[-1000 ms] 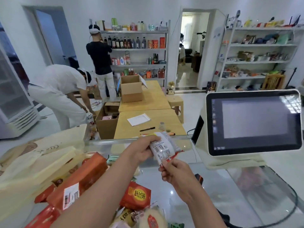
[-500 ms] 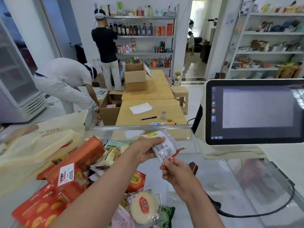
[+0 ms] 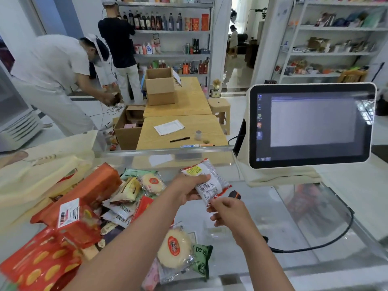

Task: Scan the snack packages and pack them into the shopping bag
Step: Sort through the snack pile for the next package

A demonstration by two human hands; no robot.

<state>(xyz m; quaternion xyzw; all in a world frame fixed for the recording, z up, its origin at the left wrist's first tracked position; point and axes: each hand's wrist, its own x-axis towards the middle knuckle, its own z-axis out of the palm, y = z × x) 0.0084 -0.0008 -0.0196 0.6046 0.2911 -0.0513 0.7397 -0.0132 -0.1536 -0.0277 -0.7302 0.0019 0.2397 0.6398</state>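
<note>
The left hand (image 3: 189, 189) grips a white snack package (image 3: 206, 181) above the glass counter (image 3: 283, 223), just left of centre, barcode side up. The right hand (image 3: 227, 211) pinches its lower corner. The dark thing at 3 o'clock of this package is probably the scanner (image 3: 234, 194), but it is mostly hidden. For a good scan, I think the wrapper must be pulled flat so the barcode has no wrinkle, then turned toward the scanner. The cream shopping bag (image 3: 42, 179) lies at 9 o'clock; an orange package (image 3: 92, 187) seems partly inside its mouth. More snacks (image 3: 174, 246) wait at 6 o'clock.
</note>
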